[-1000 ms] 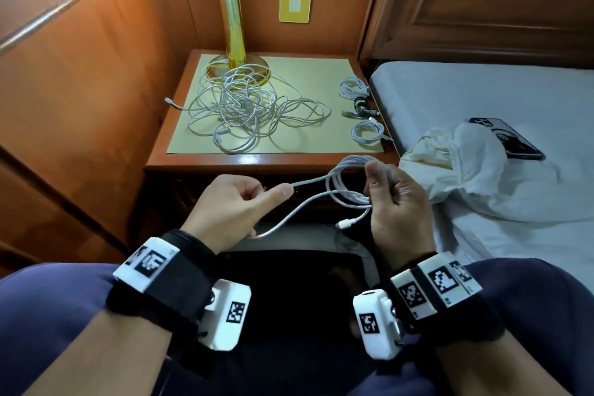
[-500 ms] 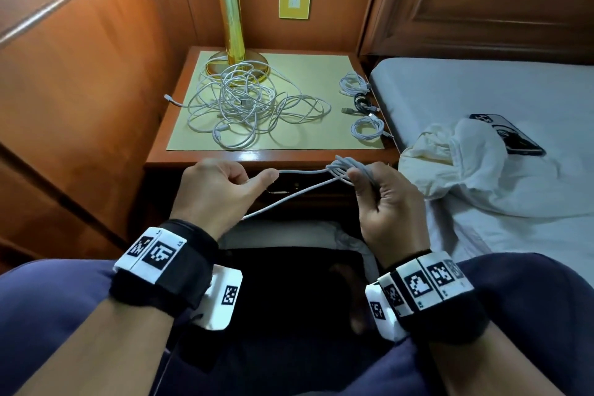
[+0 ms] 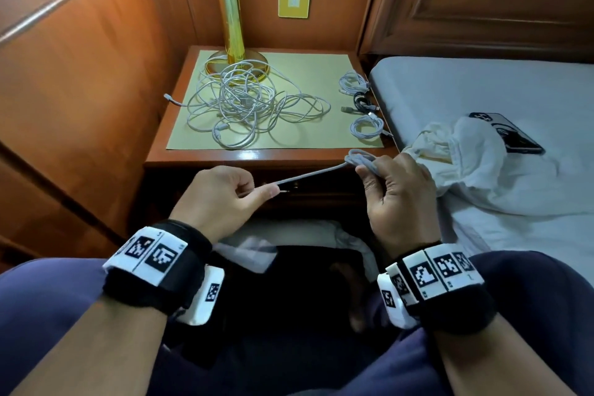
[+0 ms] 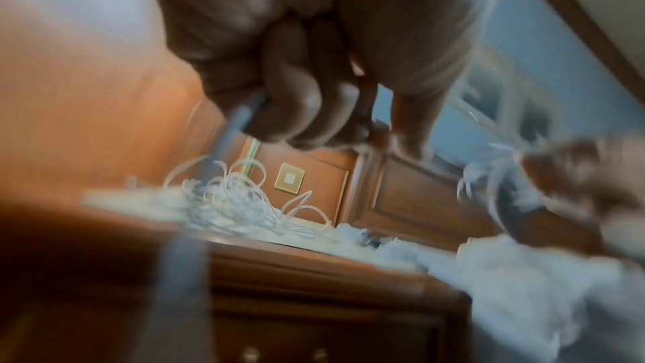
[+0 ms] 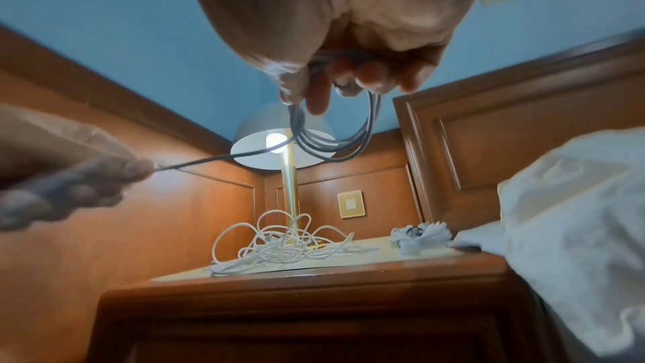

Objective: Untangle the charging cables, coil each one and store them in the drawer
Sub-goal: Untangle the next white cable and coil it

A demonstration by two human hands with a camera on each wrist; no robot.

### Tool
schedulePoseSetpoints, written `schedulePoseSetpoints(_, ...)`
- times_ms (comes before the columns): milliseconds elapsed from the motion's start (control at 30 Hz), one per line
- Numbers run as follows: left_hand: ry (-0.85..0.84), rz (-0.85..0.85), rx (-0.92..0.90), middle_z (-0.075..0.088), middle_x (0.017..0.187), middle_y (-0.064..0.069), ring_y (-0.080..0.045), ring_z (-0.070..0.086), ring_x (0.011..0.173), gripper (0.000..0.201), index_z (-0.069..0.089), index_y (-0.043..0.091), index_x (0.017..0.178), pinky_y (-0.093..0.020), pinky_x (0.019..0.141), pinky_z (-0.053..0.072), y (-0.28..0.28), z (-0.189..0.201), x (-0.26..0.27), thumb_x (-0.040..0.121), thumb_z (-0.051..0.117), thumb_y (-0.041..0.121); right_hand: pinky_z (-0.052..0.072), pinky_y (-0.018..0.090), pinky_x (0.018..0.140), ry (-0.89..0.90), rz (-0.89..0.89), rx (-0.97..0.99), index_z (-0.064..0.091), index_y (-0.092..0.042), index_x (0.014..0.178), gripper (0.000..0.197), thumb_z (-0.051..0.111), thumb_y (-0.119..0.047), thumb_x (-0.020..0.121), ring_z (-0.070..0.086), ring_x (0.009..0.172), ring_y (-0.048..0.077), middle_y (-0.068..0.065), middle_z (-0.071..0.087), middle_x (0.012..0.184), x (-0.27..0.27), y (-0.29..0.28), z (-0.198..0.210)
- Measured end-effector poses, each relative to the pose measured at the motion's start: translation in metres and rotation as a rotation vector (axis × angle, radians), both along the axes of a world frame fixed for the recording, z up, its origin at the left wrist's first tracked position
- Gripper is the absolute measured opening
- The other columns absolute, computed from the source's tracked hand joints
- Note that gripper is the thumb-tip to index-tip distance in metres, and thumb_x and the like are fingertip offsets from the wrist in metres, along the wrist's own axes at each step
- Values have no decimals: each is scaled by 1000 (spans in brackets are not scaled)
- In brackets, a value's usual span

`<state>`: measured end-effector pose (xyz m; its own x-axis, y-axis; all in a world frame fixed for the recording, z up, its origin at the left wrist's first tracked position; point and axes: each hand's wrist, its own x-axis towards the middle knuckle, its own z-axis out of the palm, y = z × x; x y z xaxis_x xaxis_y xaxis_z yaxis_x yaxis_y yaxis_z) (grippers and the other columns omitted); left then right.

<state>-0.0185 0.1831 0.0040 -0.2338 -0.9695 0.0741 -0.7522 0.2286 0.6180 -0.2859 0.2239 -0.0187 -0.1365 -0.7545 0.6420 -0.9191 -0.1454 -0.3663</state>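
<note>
My right hand (image 3: pixel 390 183) grips a coil of grey-white cable (image 3: pixel 360 158), whose loops hang from the fingers (image 5: pixel 335 137) in the right wrist view. A short straight run of that cable (image 3: pixel 308 175) stretches left to my left hand (image 3: pixel 231 196), which pinches its free end between thumb and forefinger. Both hands hover in front of the wooden nightstand (image 3: pixel 257 156). On its top lies a big tangle of white cables (image 3: pixel 247 106). Three small coiled cables (image 3: pixel 361 103), one black, lie along the right edge. The drawer front (image 5: pixel 314 322) looks closed.
A gold lamp (image 3: pixel 229 10) stands at the back of the nightstand on a pale yellow mat (image 3: pixel 321 74). To the right is a bed (image 3: pixel 482 90) with a crumpled white cloth (image 3: pixel 466 170) and a dark phone (image 3: pixel 511 135). Wood panelling closes off the left side.
Both hands rose toward the nightstand edge. The loose stretch of cable between them shortened, its slack gathered into the coil in my right hand; my left hand now holds the end.
</note>
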Motion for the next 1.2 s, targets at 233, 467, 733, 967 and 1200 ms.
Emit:
schedulePoseSetpoints(233,217,52,-95,48,57,7,-12,46,57,29,56,20,74,-30,60,40,2,-15,-4,94,64,39,39,30,59,-577,53,186,57,-21,72,34,52,-35,103,46,59,8,-13,54,61,-1,2,7)
schedulePoseSetpoints(467,19,-96,-350,57,75,15,-17,66,70,15,76,33,99,-25,59,46,20,-32,-27,92,63,29,21,29,56,-1713,313,472,50,-20,75,41,38,-47,104,31,54,11,-5,39,62,7,6,20)
schedulePoseSetpoints(733,-57,-491,-225,49,90,14,-18,61,67,34,71,33,120,-30,56,52,41,-37,-42,97,46,34,39,15,55,-995,308,427,68,-15,80,36,49,-37,102,49,53,2,4,72,76,29,16,14)
schedulePoseSetpoints(967,305,-354,-352,67,80,7,-7,64,73,9,77,13,87,-27,69,53,32,-22,-41,89,76,21,48,34,66,-635,334,648,64,-19,71,42,50,-43,102,62,60,11,-5,68,61,30,20,-1)
schedulePoseSetpoints(1200,365,-264,-340,67,91,2,-11,66,85,8,75,10,98,-31,78,54,18,-24,-31,91,71,8,25,25,50,-872,467,775,45,-16,58,58,52,-61,93,30,52,17,4,36,56,38,22,13)
